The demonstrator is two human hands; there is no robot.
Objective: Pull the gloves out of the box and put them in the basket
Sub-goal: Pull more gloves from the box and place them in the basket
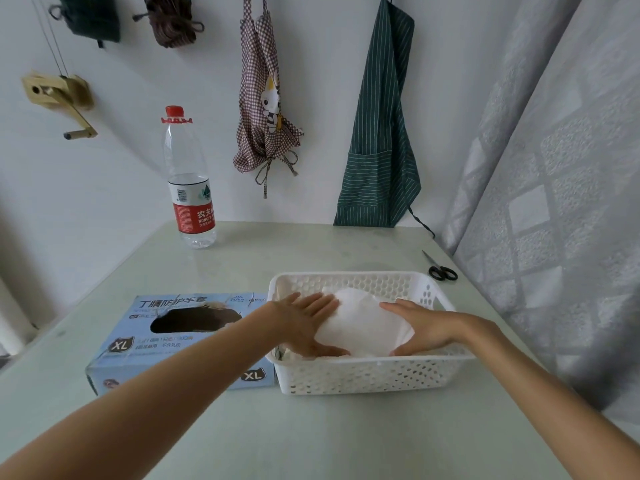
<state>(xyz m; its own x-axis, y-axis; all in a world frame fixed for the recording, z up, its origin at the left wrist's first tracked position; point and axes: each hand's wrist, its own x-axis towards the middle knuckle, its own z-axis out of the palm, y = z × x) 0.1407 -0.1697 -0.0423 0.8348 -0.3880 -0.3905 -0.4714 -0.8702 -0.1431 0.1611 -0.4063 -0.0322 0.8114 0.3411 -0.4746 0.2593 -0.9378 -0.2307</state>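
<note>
Wall, far left: a tan wooden crank fixture (59, 98) hangs from cords, with two dark bundles of cloth above it.
Water bottle (189, 181): clear plastic, red cap, red label, upright at the far left of the table (311, 438).
Glove box (166, 341): light blue cardboard marked XL, lying flat on the near left, its dark oval opening facing up; its right end sits just beside the basket.
Checked apron (263, 98): red-and-white, with a cartoon patch, hanging on the far wall.
Left hand (308, 323): reaches across the box into the basket, fingers straight and spread, palm pressed flat on the left side of the gloves.
Gloves (363, 320): a white stack inside the basket, held between both hands.
Basket (367, 375): white perforated plastic, right of centre on the table.
Striped apron (381, 133): dark green, hanging behind the basket.
Right hand (426, 323): fingers extended, thumb low, resting against the right side of the gloves.
Scissors (440, 268): black-handled, on the table's far right edge.
Curtain (554, 202): pale grey, patterned, along the right.
</note>
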